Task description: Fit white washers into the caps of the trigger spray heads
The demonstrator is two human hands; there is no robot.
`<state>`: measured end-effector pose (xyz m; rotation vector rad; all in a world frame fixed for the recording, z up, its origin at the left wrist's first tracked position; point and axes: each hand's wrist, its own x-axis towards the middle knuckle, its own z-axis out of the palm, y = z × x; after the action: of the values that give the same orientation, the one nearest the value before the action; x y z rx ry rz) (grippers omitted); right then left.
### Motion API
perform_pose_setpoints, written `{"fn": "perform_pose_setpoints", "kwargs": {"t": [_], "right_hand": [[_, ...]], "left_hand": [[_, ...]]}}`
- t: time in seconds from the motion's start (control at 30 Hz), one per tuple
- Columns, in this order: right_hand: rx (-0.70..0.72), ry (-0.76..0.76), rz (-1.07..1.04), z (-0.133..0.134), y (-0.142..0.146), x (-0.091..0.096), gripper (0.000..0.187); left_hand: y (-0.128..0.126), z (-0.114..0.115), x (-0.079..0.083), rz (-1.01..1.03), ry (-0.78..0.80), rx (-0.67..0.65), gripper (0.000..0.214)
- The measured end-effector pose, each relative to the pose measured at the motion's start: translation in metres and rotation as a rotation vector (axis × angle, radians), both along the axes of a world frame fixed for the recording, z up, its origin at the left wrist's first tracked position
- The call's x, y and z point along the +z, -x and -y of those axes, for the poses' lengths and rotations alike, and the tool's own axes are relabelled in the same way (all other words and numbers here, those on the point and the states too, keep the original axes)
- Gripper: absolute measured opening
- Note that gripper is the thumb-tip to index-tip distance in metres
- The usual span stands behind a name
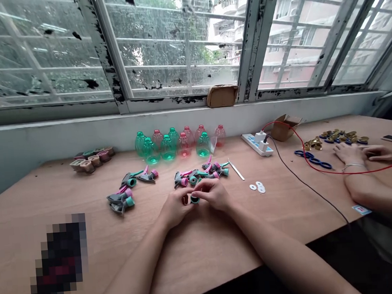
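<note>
Teal plastic ring [195, 200], axis upright (roughly), pinched by left hand [175, 209] and right hand [214, 195].

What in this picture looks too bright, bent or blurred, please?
In the head view, daylight washes out the window at upper right, its frames look bent from lens distortion, and a pixelated patch hides something on the wooden table.

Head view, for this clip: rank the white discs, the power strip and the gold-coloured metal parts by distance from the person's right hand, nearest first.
From the right hand:
1. White discs, on the tabletop to its right.
2. Power strip, farther right, toward the window.
3. Gold-coloured metal parts, far right.
</note>
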<state>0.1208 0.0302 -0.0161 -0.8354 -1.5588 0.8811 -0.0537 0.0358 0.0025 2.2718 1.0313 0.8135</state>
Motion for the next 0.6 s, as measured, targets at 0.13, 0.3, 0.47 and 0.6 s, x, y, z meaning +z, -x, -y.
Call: {"fn": "perform_pose_setpoints", "kwargs": {"t": [0.13, 0.3, 0.47, 0.6], "right_hand": [[-0.032, -0.093, 0.091, -0.0011, -0.0023, 0.0011, 0.022], [-0.071, -0.139, 0.16, -0.0018, -0.0028, 0.0013, 0.024], [-0.078, -0.172, 0.19, -0.0007, -0.005, 0.0031, 0.024], [-0.074, -0.171, 0.191, 0.0003, -0.0037, 0.0039, 0.024]], "left_hand": [[-0.001, 0.0014, 0.0034, -0.042, -0.032, 0.012, 0.029], [0.0002, 0.0018, 0.0037, -0.065, -0.04, 0.021, 0.031], [0.0018, 0.0005, 0.0027, -0.075, -0.098, 0.042, 0.032], [0.0028, -0.0003, 0.0018, -0.102, -0.123, 0.054, 0.031]]}}
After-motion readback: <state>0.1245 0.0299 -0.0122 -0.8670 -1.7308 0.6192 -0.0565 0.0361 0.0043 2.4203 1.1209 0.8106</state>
